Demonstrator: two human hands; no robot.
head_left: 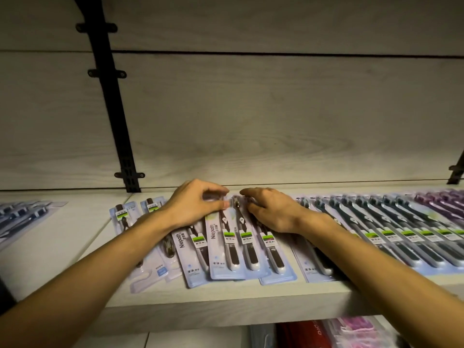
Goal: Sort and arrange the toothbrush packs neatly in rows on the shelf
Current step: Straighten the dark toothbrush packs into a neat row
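Overlapping toothbrush packs point(227, 249) lie mid-shelf point(226, 297), a neat row of packs point(391, 234) to their right, more packs point(22, 217) far left.

The pale grey shelf point(226, 297) and the back panel point(251, 109) showed matt wood-grain laminate. The black slotted upright rail point(113, 109) looked like matt painted metal. The light-blue toothbrush packs point(226, 247) were glossy printed card under clear, reflective plastic blisters, and the brushes inside had smooth, shiny black-and-white plastic handles.
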